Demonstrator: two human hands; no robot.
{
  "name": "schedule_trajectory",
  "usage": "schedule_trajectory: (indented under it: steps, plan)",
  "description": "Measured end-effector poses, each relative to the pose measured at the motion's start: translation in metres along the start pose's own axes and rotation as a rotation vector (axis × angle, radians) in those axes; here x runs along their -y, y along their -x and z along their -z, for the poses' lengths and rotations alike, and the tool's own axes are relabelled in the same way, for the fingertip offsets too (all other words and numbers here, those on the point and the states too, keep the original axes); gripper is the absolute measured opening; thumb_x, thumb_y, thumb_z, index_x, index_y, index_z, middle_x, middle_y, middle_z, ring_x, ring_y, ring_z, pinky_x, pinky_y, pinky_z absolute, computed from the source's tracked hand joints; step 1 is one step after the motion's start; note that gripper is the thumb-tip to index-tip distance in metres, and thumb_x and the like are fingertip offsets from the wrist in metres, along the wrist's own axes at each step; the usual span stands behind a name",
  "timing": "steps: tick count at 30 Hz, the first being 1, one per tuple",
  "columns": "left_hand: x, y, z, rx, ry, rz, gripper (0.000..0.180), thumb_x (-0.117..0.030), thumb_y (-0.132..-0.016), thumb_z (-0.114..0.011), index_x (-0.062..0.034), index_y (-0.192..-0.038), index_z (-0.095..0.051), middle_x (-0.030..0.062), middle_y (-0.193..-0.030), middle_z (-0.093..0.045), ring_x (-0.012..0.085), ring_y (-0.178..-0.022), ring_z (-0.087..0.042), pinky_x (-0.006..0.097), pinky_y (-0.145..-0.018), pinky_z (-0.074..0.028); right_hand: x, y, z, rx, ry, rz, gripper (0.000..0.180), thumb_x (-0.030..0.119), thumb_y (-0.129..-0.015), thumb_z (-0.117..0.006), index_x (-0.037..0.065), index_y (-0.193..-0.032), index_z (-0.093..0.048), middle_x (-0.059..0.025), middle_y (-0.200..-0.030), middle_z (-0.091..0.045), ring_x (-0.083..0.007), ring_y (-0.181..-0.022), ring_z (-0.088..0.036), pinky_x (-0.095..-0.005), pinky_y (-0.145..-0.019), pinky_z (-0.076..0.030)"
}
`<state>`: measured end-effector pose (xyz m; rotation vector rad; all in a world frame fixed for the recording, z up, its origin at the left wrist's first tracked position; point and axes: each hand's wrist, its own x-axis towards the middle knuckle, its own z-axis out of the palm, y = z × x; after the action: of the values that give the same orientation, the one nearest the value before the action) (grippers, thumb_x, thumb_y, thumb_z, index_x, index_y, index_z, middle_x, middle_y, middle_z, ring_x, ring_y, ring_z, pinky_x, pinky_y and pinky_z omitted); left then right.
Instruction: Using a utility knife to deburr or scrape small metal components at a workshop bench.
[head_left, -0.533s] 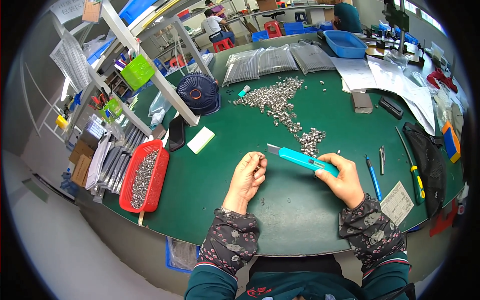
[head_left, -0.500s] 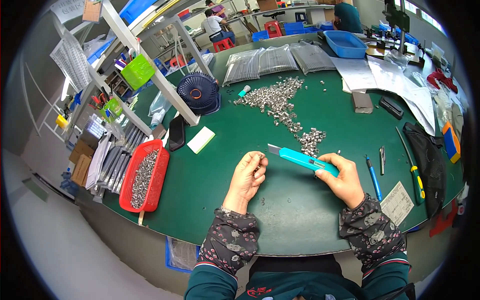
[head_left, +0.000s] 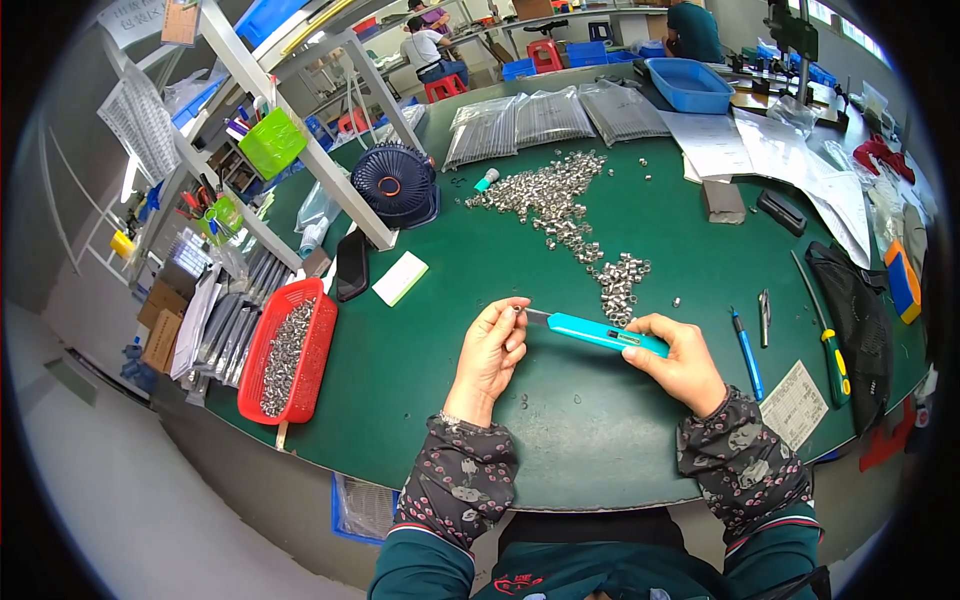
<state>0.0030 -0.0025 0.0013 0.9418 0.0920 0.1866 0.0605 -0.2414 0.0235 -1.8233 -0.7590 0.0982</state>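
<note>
The left hand (head_left: 490, 350) was pinching a small metal ring (head_left: 518, 310) between thumb and forefinger, its other fingers curled toward the palm. The right hand (head_left: 685, 365) grasped a teal utility knife (head_left: 590, 332), the thumb along the near side of the handle. The knife's bare blade (head_left: 538, 316) pointed left and reached the left fingertips; whether it touched the ring could not be told. Both hands were above the green tabletop (head_left: 440, 290), near its front edge, in sleeve covers (head_left: 465, 480) with a dark floral print.

Just beyond the knife lay a small cluster of metal sleeves (head_left: 622, 285), and behind it spread a larger heap of similar pieces (head_left: 545, 195). To the left stood a red plastic basket (head_left: 325, 345) holding many small metal parts (head_left: 288, 360). A black phone (head_left: 352, 266) and a white-and-green notepad (head_left: 402, 278) lay between the basket and the heap, near a dark blue fan (head_left: 395, 188). To the right of the right hand lay a blue pen (head_left: 747, 355) and a screwdriver (head_left: 836, 368) with a green-and-yellow handle.
</note>
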Motion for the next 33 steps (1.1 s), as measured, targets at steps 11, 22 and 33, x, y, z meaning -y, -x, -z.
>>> schedule_trajectory:
  steps: [11, 22, 33]
  plan:
    - [0.0, 0.002, -0.008, -0.048, -0.139, -0.091, 0.014, -0.011, -0.085, -0.054, -0.0015, -0.095, -0.055, -0.0036, -0.067, -0.045, 0.0016, -0.048, -0.033, 0.014, -0.036, -0.023, 0.0, 0.0, 0.002, 0.072, -0.088, -0.059, 0.027, 0.019, -0.073, -0.065, 0.0, -0.091, -0.06, -0.011, -0.074, -0.063, -0.014, -0.069, -0.06, -0.0282, -0.063, -0.046]
    - [0.0, 0.002, -0.005, -0.111, -0.225, 0.01, 0.016, -0.018, -0.087, -0.052, -0.0018, -0.086, -0.056, -0.0011, -0.067, -0.046, 0.0019, -0.047, -0.034, 0.015, -0.037, -0.023, 0.009, 0.006, -0.004, -0.164, 0.337, 0.287, 0.026, 0.017, -0.066, -0.068, 0.006, -0.088, -0.06, -0.0092, -0.069, -0.055, -0.0275, -0.056, -0.055, -0.034, -0.05, -0.043]
    - [-0.001, 0.003, -0.005, -0.111, -0.097, -0.005, 0.017, -0.018, -0.089, -0.048, -0.0019, -0.091, -0.054, 0.0028, -0.073, -0.05, 0.0029, -0.047, -0.034, 0.015, -0.035, -0.023, 0.006, 0.002, -0.002, -0.247, 0.306, 0.331, 0.025, 0.015, -0.067, -0.067, 0.005, -0.088, -0.058, -0.0099, -0.07, -0.055, -0.0265, -0.057, -0.055, -0.0329, -0.049, -0.043]
